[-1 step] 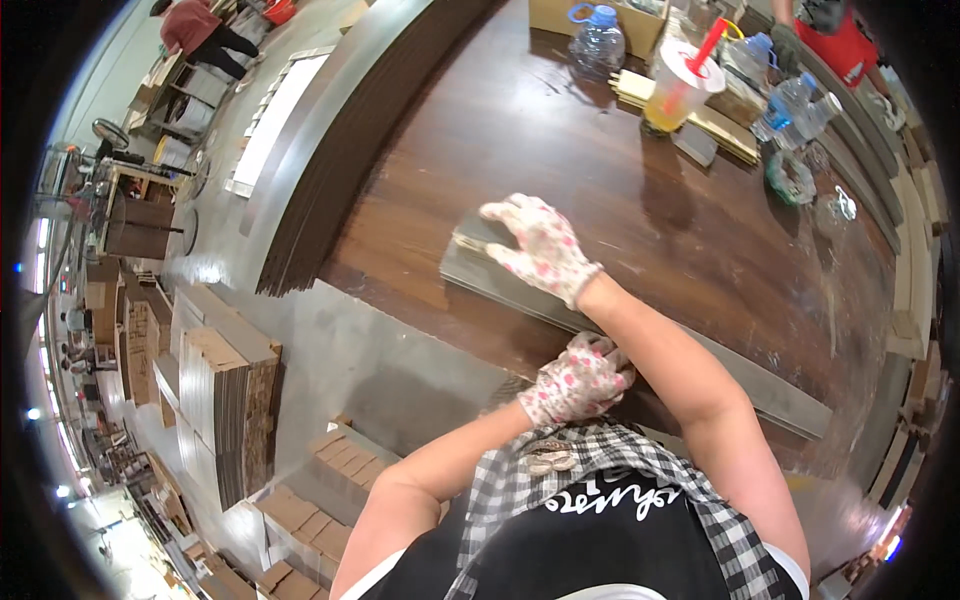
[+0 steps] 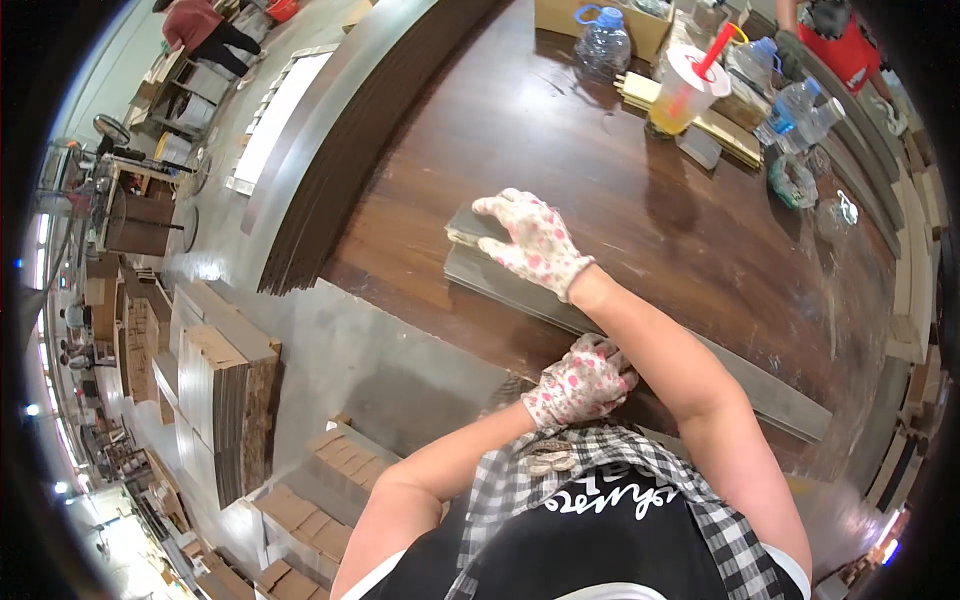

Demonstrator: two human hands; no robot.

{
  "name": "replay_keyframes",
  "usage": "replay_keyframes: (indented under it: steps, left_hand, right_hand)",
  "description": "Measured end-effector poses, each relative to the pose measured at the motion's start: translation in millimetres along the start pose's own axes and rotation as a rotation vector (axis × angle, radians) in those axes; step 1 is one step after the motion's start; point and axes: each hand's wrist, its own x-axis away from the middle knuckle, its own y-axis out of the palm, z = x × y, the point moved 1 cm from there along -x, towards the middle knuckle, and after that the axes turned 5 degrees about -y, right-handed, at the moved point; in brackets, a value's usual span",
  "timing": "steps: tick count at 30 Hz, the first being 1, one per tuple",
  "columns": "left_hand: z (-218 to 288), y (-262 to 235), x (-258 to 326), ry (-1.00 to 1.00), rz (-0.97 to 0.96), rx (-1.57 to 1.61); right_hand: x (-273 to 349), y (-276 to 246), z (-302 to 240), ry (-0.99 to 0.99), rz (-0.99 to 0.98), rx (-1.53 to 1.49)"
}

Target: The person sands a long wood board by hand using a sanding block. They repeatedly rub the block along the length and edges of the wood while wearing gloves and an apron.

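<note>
Both my hands wear white gloves with pink spots. My right hand (image 2: 535,245) spans the left end of a grey plank (image 2: 462,222), thumb at the near edge and fingers over the far edge. Beneath it lies another grey plank (image 2: 490,280), running along the table's near side toward the right, under my right forearm. The upper plank's end shows a pale, layered edge. My left hand (image 2: 580,382) is closed at the table's near edge, close to my apron, its fingers curled and partly covered by my right forearm. What it holds, if anything, is hidden.
On the brown tabletop (image 2: 560,140) stand a lidded cup with red straw (image 2: 690,90), plastic bottles (image 2: 603,45) and pale strips (image 2: 735,140). A tall plank stack (image 2: 330,170) borders the left. More stacks (image 2: 225,400) stand on the floor. Another person (image 2: 205,35) is far left.
My right hand has shifted slightly left and away, and the upper plank's end has moved with it, standing out more from the plank below. My left hand stays nearly in place.
</note>
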Motion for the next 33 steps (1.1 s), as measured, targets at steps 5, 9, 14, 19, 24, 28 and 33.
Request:
replay_keyframes:
  steps: [5,9,14,19,24,28,33]
  left_hand:
    - [-5,3,5,-0.006,0.01,0.096]
    - [-9,9,6,0.004,0.011,0.124]
    - [-6,12,2,-0.044,0.167,0.143]
    - [-13,20,6,0.046,0.071,0.164]
    - [-8,11,4,0.026,0.11,0.147]
    - [-8,9,3,0.042,0.08,0.124]
    - [-11,8,5,0.045,0.061,0.059]
  right_hand:
    - [25,-27,7,-0.033,-0.1,-0.024]
    - [38,-24,13,0.024,-0.064,0.005]
    - [-40,22,-5,0.012,-0.072,0.168]
    - [-33,2,-31,-0.246,-0.182,0.095]
    - [-47,8,-16,-0.194,-0.139,0.371]
    - [-28,-8,-4,-0.053,-0.019,0.056]
    - [61,-38,14,0.029,-0.047,-0.033]
